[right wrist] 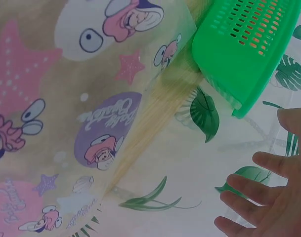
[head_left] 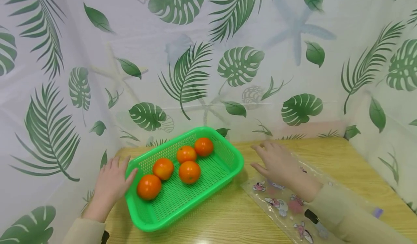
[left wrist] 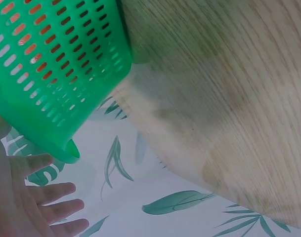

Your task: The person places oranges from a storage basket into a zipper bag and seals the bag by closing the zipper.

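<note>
A green plastic basket point(head_left: 208, 186) with perforated walls stands at a slant on the wooden table. Several oranges point(head_left: 190, 172) lie inside it, most along its back and left side. At the basket's left end is my left hand point(head_left: 110, 180), fingers spread and thumb by the rim; whether it touches cannot be told. My right hand point(head_left: 277, 162) hovers right of the basket with relaxed, parted fingers and holds nothing. Beneath the right hand and forearm lies a clear plastic bag point(head_left: 280, 204) printed with pink cartoon figures. In the right wrist view the bag point(right wrist: 66, 98) looks flat.
The wooden table point(head_left: 221, 215) ends at a back edge against a white cloth point(head_left: 202, 26) with green leaf prints. That cloth also walls off the left and right sides. A small purple tab point(head_left: 378, 212) shows at the bag's right end.
</note>
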### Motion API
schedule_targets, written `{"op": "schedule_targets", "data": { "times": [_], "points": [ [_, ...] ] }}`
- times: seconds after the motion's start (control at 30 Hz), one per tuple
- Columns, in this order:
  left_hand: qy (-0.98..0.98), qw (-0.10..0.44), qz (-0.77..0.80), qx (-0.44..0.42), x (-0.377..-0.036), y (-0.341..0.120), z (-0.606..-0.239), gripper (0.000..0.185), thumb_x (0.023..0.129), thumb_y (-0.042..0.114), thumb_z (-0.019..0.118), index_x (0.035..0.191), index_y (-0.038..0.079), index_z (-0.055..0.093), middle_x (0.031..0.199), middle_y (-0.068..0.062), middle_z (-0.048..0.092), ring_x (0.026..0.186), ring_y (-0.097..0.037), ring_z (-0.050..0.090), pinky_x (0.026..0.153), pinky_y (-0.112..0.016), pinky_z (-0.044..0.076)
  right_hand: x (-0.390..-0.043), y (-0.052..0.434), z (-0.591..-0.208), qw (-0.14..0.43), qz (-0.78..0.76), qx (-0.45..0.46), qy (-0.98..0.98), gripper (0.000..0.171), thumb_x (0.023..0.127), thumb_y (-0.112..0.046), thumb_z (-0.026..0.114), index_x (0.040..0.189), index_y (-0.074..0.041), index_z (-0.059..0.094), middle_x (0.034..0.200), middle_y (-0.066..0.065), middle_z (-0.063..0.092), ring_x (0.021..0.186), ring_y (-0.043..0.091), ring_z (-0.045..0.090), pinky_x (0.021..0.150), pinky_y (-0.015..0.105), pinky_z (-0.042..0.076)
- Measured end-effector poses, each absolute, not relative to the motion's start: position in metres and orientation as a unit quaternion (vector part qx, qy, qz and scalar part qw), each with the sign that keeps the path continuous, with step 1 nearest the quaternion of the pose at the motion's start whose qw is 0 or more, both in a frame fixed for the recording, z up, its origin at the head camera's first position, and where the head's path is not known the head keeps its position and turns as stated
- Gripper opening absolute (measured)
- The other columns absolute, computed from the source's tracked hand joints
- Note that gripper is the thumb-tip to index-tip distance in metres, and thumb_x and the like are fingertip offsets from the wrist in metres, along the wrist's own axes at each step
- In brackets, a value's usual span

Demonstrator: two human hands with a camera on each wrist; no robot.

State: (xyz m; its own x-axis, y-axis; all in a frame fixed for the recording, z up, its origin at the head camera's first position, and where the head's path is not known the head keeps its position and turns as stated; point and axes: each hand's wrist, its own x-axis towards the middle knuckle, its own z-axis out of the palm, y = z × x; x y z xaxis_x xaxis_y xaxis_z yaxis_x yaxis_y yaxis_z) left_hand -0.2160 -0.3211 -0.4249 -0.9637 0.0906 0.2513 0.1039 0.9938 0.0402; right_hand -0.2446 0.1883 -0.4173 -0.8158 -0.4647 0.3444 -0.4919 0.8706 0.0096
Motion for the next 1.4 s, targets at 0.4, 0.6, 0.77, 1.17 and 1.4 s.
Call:
{"op": "schedule_targets", "data": {
  "times": [0.4,0.6,0.77,1.17,1.4],
  "points": [
    [-0.994,0.097,-0.021,-0.046,-0.222,-0.33,-0.431,0.056,0.107,0.035,0.058,0.14,-0.01,0.056,0.128,-0.036,0.064,0.117,-0.054,0.062,0.098,-0.068,0.051,-0.249,0.172,-0.428,0.142,0.072,0.241,-0.957,0.048,0.102,-0.036,0.068,0.134,-0.001,0.065,0.122,0.021,0.071,0.115,0.044,0.068,0.102,0.062,0.054],
    [-0.997,0.061,-0.026,-0.039,-0.227,-0.33,-0.43,0.056,0.105,0.031,0.06,0.137,-0.014,0.056,0.125,-0.035,0.067,0.109,-0.051,0.067,0.089,-0.064,0.057,-0.249,0.164,-0.431,0.113,0.07,0.238,-0.962,0.051,0.104,-0.037,0.065,0.136,0.003,0.063,0.128,0.023,0.07,0.121,0.044,0.066,0.108,0.06,0.052],
    [-0.998,0.035,-0.038,-0.023,-0.23,-0.327,-0.429,0.057,0.104,0.029,0.061,0.14,-0.015,0.053,0.127,-0.036,0.067,0.109,-0.051,0.069,0.088,-0.063,0.059,-0.25,0.159,-0.433,0.09,0.074,0.232,-0.966,0.051,0.106,-0.037,0.062,0.13,0.008,0.066,0.126,0.024,0.072,0.117,0.043,0.07,0.103,0.056,0.056],
    [-0.997,0.053,-0.053,-0.011,-0.23,-0.325,-0.424,0.019,0.099,0.014,0.066,0.099,-0.005,0.064,0.079,-0.011,0.065,0.069,-0.027,0.061,0.063,-0.048,0.055,-0.254,0.152,-0.434,0.006,0.189,0.192,-0.963,0.043,0.106,-0.033,0.063,0.125,0.006,0.068,0.112,0.016,0.077,0.102,0.033,0.075,0.09,0.05,0.062],
    [-0.994,0.045,-0.1,0.01,-0.227,-0.328,-0.422,0.026,0.098,0.014,0.067,0.111,-0.009,0.068,0.093,-0.019,0.074,0.07,-0.023,0.062,0.06,-0.042,0.055,-0.261,0.151,-0.439,-0.025,0.283,0.164,-0.945,0.042,0.104,-0.027,0.067,0.127,0.008,0.067,0.108,0.015,0.077,0.1,0.032,0.074,0.09,0.049,0.062]
  ]
}}
